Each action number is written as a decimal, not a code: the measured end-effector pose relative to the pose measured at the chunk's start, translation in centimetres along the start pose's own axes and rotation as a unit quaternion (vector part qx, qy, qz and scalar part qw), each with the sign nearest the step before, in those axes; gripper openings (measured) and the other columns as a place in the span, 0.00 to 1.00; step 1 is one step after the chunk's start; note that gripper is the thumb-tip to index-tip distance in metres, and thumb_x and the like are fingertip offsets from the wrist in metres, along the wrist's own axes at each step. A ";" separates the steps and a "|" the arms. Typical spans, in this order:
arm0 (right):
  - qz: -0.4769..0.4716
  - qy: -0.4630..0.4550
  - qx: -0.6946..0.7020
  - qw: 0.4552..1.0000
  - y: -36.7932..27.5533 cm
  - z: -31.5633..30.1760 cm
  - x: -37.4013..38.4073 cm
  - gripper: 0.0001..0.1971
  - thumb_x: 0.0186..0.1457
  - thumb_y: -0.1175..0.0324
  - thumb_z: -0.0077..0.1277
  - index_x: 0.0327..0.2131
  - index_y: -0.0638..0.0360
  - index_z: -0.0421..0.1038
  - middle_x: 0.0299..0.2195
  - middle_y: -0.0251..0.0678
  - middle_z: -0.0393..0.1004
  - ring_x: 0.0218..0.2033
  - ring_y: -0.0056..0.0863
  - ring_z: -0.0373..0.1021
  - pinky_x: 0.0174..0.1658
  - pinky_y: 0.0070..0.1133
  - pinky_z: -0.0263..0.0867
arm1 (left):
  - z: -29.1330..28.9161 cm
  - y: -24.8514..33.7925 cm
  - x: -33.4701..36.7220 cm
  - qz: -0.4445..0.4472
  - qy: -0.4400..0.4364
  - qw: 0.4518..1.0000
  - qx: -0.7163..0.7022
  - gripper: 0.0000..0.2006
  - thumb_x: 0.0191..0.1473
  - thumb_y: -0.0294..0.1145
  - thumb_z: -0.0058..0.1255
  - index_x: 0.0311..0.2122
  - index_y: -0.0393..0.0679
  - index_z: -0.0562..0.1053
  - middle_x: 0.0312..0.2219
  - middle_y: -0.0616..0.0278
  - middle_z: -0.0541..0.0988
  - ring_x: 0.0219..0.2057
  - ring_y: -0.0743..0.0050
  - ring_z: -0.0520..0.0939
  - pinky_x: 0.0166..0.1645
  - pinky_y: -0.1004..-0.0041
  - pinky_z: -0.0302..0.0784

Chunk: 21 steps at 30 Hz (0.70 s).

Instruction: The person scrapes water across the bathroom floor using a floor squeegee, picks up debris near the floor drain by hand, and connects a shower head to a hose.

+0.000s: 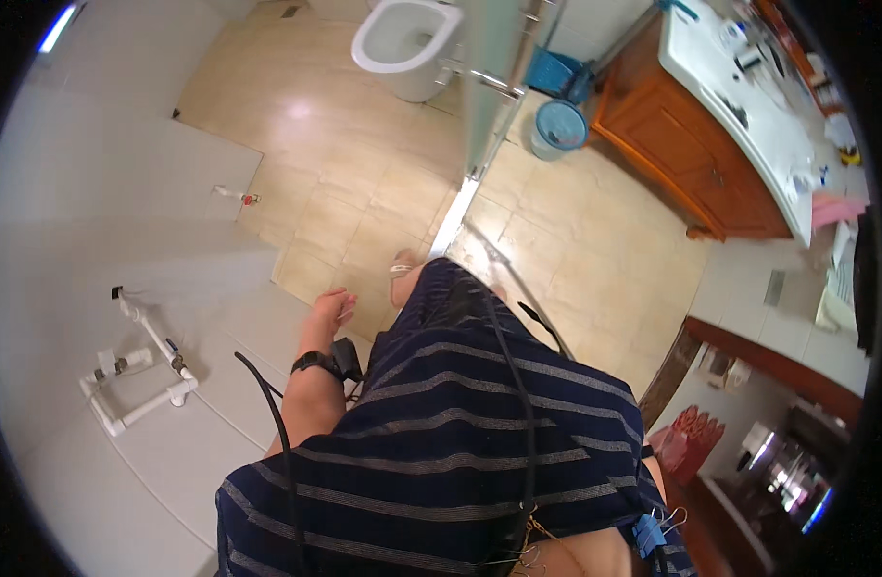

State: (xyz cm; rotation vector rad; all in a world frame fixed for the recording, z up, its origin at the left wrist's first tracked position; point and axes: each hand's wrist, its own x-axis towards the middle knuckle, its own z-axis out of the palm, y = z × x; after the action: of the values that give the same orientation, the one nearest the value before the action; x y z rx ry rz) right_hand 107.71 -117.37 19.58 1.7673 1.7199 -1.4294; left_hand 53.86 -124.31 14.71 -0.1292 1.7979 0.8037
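Note:
My left hand [335, 306] hangs beside my striped navy clothing [451, 385], its fingers loosely curled and slightly apart, with nothing in them. A dark watch [313, 361] is on that wrist, and a black device [345, 359] sits beside the forearm. Nearest to this hand are the tiled floor [359, 226] and my sandalled foot [403, 274]. My right hand is out of sight; only a bit of the right arm [655, 473] shows past the clothing.
A glass partition [489, 87] rises from a metal floor strip [453, 219]. Beyond it are a toilet [412, 67], a blue bucket [559, 130], a dustpan [554, 72] and a wooden vanity [667, 144]. White pipes [138, 413] stick out from the left wall.

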 end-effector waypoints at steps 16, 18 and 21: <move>-0.144 -0.012 -0.186 0.972 -33.5 4.4 18.7 0.23 0.44 0.69 0.43 0.48 0.54 0.61 0.37 0.49 0.69 0.38 0.42 0.67 0.40 0.30 0.63 | -22.8 7.8 8.8 0.032 0.041 0.994 -0.099 0.24 0.43 0.27 0.48 0.49 0.37 0.61 0.34 0.58 0.74 0.39 0.69 0.73 0.44 0.67 0.66; -0.133 0.002 -0.228 0.965 -36.4 5.0 20.3 0.18 0.47 0.66 0.40 0.45 0.47 0.64 0.33 0.45 0.71 0.33 0.44 0.67 0.35 0.36 0.63 | -25.7 8.8 9.4 0.031 0.054 0.992 -0.108 0.24 0.43 0.27 0.48 0.48 0.37 0.61 0.35 0.58 0.73 0.39 0.68 0.72 0.44 0.67 0.66; -0.121 0.017 -0.314 0.941 -40.2 5.6 25.0 0.18 0.48 0.65 0.39 0.45 0.46 0.64 0.32 0.44 0.71 0.33 0.42 0.68 0.34 0.36 0.64 | -29.0 9.2 11.2 0.019 0.082 0.989 -0.118 0.24 0.42 0.26 0.49 0.48 0.36 0.61 0.35 0.57 0.73 0.39 0.67 0.72 0.44 0.67 0.66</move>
State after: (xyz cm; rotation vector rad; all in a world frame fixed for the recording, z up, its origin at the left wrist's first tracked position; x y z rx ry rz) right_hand 64.94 -97.11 14.06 1.2688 2.1530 -0.7764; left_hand 22.13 -130.77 13.80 -0.3242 1.8582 1.0583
